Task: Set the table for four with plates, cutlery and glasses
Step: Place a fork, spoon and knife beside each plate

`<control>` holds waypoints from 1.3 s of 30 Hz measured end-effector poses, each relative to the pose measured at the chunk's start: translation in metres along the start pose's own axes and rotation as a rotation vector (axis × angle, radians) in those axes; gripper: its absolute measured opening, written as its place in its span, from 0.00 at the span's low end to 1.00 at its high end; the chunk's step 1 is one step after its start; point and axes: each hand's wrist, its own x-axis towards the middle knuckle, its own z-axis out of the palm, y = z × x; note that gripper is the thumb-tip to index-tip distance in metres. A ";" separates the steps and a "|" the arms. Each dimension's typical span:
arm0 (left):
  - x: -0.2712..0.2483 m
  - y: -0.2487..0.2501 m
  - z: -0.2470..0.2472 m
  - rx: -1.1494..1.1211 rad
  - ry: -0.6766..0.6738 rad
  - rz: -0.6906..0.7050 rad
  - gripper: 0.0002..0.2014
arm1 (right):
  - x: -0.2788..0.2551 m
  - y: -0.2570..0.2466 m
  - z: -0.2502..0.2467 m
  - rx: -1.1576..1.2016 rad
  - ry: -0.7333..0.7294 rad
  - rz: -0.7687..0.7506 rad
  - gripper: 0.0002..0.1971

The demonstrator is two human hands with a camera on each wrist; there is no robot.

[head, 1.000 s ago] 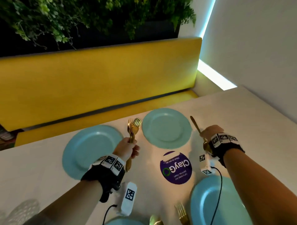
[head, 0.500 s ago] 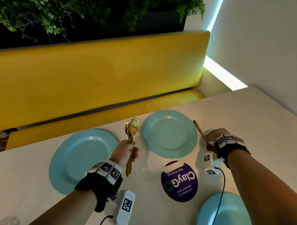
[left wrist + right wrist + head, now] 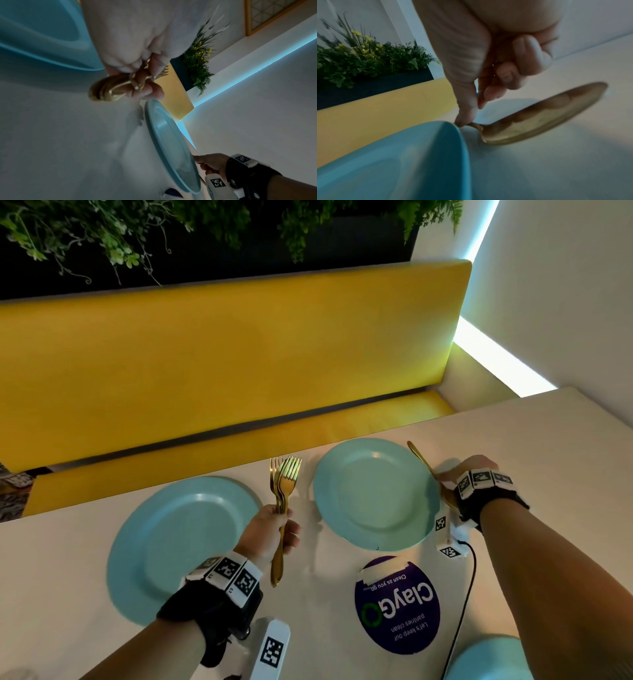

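Note:
My left hand [image 3: 279,530] grips a bunch of gold forks [image 3: 286,484] by the handles, tines up, between the two far blue plates. In the left wrist view the fork handle ends [image 3: 109,90] stick out below the curled fingers [image 3: 149,89]. One plate [image 3: 185,542] lies left of the forks, the other plate [image 3: 373,494] to their right. My right hand [image 3: 455,474] pinches a gold spoon [image 3: 419,457] just right of that plate. The spoon's bowl [image 3: 539,115] lies low on the table beside the plate rim [image 3: 460,135], handle pointing away from me.
A third blue plate [image 3: 489,659] shows at the near right corner. A purple round sticker [image 3: 397,607] is stuck on the white table [image 3: 548,474]. A yellow bench [image 3: 222,371] runs along the far edge, under plants. A white wall stands to the right.
My right hand has lowered the spoon down beside the right plate. My left hand keeps the forks upright in about the same spot. The head view has tipped up.

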 end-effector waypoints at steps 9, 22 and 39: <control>-0.003 -0.003 0.000 0.023 -0.009 -0.001 0.11 | 0.000 -0.009 0.001 0.009 0.022 0.007 0.18; -0.006 -0.009 0.002 0.027 -0.007 -0.002 0.10 | 0.006 -0.009 0.005 0.047 0.047 0.025 0.20; -0.017 -0.009 0.006 0.065 -0.032 0.013 0.08 | -0.036 -0.076 -0.012 -0.027 -0.029 -0.348 0.17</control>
